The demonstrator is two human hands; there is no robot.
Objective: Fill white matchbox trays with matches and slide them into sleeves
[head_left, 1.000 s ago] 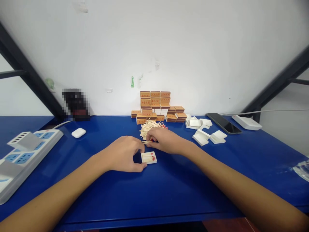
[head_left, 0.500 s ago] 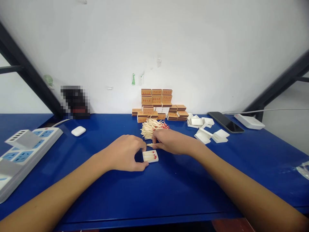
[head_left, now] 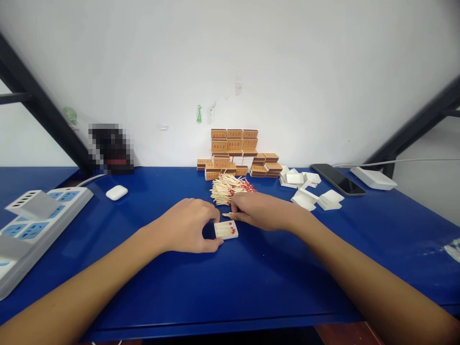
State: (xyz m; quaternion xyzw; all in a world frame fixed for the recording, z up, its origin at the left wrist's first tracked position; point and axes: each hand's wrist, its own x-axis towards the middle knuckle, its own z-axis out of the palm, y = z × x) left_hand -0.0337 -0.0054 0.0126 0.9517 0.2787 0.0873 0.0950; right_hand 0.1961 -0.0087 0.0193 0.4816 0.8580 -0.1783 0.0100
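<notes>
My left hand (head_left: pixel 190 225) is curled around the left end of a small white matchbox tray (head_left: pixel 225 235), thumb at its near corner and index finger at its far corner. Inside the tray lie several matches with red heads pointing right. Just beyond it, my right hand (head_left: pixel 257 211) pinches a few matches (head_left: pixel 227 214) between thumb and fingers, their pale ends sticking out to the left. A loose heap of matches (head_left: pixel 224 189) is right behind that hand, which partly covers it.
Brown-labelled matchboxes (head_left: pixel 234 145) are stacked against the wall. Empty white trays (head_left: pixel 304 198) lie to the right, near a black phone (head_left: pixel 338 179) and a white device (head_left: pixel 373 178). On the left are a white earbud case (head_left: pixel 117 192) and a power strip (head_left: pixel 46 220).
The view has shifted slightly. My right hand has moved a little to the right, with matches still pinched. My left hand stays at the tray.
</notes>
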